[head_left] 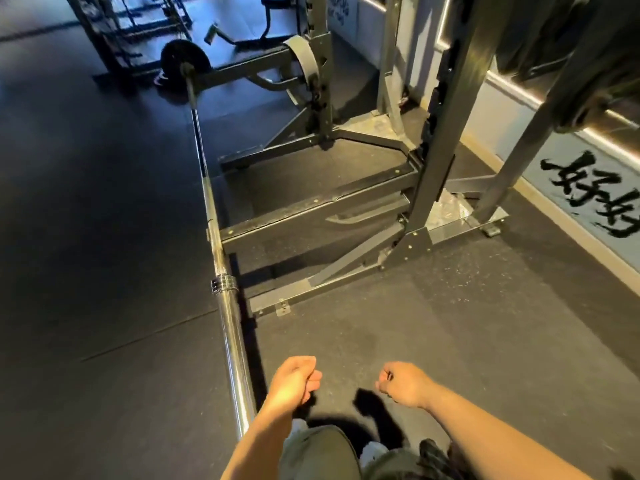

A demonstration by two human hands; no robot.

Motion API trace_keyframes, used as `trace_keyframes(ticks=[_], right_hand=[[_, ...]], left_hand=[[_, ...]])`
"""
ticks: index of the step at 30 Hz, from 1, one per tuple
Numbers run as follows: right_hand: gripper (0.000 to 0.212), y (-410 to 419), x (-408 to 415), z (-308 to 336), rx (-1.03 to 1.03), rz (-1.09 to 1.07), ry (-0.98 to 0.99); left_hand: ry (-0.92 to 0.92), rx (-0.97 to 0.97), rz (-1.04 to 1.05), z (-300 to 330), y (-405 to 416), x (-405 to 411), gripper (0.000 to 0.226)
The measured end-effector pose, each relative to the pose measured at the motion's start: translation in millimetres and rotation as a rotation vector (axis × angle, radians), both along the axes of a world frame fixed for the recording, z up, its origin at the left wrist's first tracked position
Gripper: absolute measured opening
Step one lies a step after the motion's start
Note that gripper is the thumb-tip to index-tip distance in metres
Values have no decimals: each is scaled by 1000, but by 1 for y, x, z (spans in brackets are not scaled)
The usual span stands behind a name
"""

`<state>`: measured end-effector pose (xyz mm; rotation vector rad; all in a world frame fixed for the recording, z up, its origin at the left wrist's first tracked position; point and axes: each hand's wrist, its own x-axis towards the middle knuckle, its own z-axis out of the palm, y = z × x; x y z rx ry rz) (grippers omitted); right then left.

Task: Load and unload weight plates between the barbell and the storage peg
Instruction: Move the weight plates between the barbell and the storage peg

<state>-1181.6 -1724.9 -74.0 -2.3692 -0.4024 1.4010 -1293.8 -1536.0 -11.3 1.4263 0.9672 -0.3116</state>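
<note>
Nearest the camera, both hands hover over the dark rubber floor (398,323), just to the right of the barbell's (221,261) near end. The left hand (294,379) is the closer of the two to the barbell, close beside the chrome sleeve (235,358), its grip loosely curled and holding nothing. The right hand (403,384) is a little farther right of the barbell, fingers likewise loosely curled around nothing. Below the hands show the person's knees in olive fabric and the toe of a pale shoe. The barbell lies on the floor and runs away from the camera; its near sleeve is bare, with a ringed collar (224,284) where the sleeve meets the thinner shaft. Right of the barbell's middle stands a dark steel rack (433,161) with a low platform base. High on the rack, well right of the barbell, hang dark weight plates (595,64) (blurred, so their number cannot be told). At the barbell's far end one black weight plate (185,60) sits on the far sleeve, and more gym frames stand beyond it.
</note>
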Motion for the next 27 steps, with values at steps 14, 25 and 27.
trace_keyframes(ticks=[14, 25, 27], right_hand=[[18, -149, 206, 18, 126, -798, -67], [20, -244, 336, 27, -32, -1278, -59], [8, -251, 335, 7, 11, -1359, -27]], left_hand=[[-31, -129, -331, -7, -104, 284, 23], [-41, -145, -632, -3, -172, 520, 11], [-24, -91, -684, -2, -188, 542, 12]])
